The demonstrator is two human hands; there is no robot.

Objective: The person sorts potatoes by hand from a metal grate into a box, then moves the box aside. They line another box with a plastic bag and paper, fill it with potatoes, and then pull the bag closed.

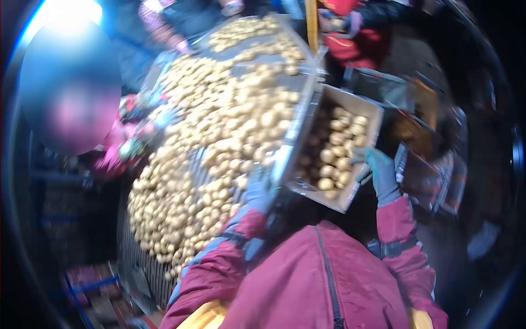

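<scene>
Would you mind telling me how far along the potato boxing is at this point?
Done: the cardboard box already holds a good layer of potatoes, though it is not full. In hand: the gloved right hand is at the box's edge, the left hand at the belt's edge. Left: the conveyor is heaped with loose potatoes.

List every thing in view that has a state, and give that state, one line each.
cardboard box: open-topped, tilted, partly filled with potatoes
sorting table: heaped with loose potatoes
left hand: gloved, at the table edge by the box; grip unclear
right hand: gloved, on the box's right rim
jacket: zipped up
</scene>
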